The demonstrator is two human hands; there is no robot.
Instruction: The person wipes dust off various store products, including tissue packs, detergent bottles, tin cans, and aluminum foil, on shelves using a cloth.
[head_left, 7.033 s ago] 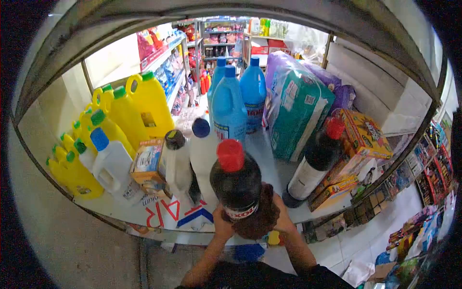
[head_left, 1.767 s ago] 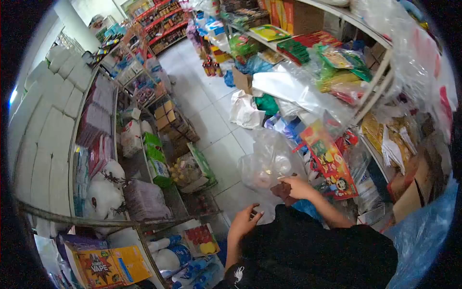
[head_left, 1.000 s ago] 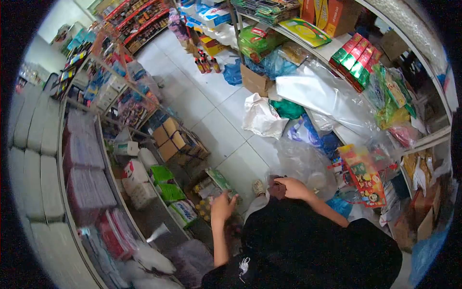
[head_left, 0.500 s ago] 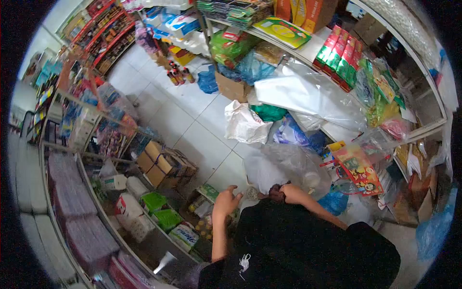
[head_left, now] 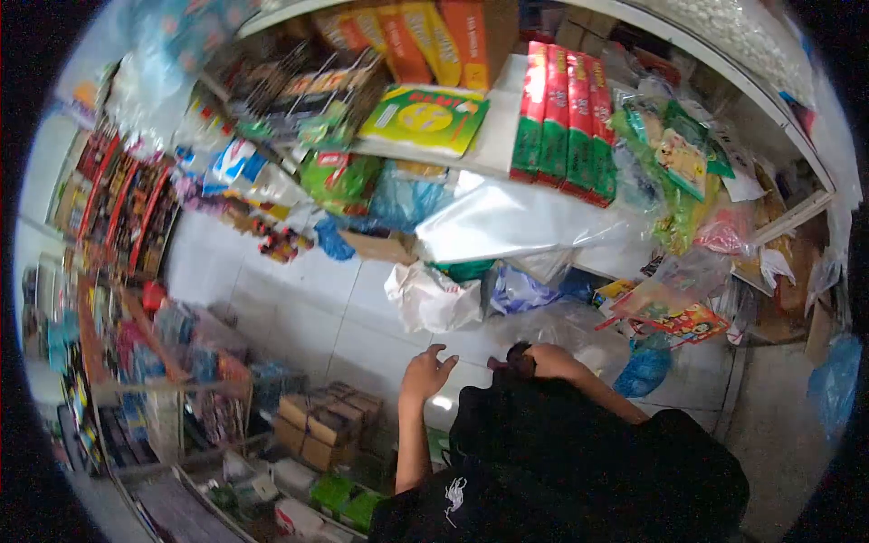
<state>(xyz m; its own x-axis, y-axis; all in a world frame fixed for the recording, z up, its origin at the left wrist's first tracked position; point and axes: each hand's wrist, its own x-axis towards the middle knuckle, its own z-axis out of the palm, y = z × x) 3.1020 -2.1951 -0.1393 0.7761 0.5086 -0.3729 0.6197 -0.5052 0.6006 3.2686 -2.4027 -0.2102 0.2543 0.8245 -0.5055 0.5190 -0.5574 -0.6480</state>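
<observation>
Grip, right hand (head_left: 554, 360): closed around a small dark brownish cloth (head_left: 516, 360), low centre of the frame, held close above the black-clad chest; cloth bunched, only its left end showing past the fingers. Left hand (head_left: 425, 373): empty, fingers spread and slightly curled, raised just left of the right hand, touching nothing, well clear of the cloth.

Immediately behind the hands: clear plastic bag (head_left: 579, 330) on the white tiled floor (head_left: 299, 317), with a white plastic bag (head_left: 433, 299) to its upper left and a blue bag (head_left: 644, 371) to its right. Colourful printed packet (head_left: 679, 319) hanging just right of the clear bag.

Further out, upper half of the frame: white shelf (head_left: 493, 149) bearing a yellow-green flat pack (head_left: 425, 118), a row of red-and-green boxes (head_left: 566, 122) and orange boxes (head_left: 434, 36) at the top edge. Large clear plastic sheet (head_left: 516, 222) draped below the shelf front. Green and yellow packets (head_left: 674, 158) in bags at right.

Lower left of the frame: brown cardboard boxes (head_left: 326, 421) on the floor, green packs (head_left: 348, 498) beneath them, blurred racks of goods (head_left: 118, 217) along the left edge; details there too smeared to read.
</observation>
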